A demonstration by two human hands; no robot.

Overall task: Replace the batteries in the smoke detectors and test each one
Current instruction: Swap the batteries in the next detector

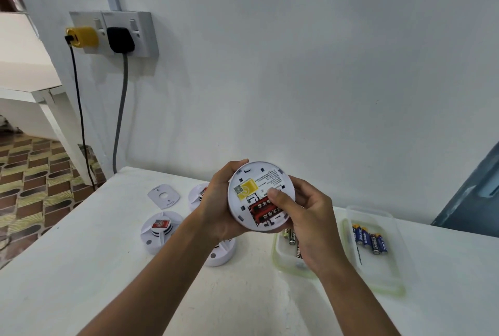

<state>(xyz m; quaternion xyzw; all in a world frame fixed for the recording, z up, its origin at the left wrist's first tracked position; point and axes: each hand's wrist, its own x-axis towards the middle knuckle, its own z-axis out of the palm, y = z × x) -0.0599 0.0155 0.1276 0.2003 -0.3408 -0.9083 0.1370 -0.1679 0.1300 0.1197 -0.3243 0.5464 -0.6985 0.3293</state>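
Left hand (216, 206): grips the held detector (259, 187) from the left, back side to the camera
Right hand (305, 217): thumb (278, 199) presses on the red batteries (263, 210) in the open compartment
Table (81, 268): white, with three more detectors, one (159, 230) at left, and a mounting plate (163, 196)
Near tray (280, 257): some batteries, partly hidden by the right hand
Far tray (378, 268): blue batteries (370, 238)
Wall: yellow plug (82, 37), black plug (120, 39)

We see a yellow plug (82, 37) and a black plug (120, 39) in the wall socket (143, 36), above patterned floor tiles (35, 182)
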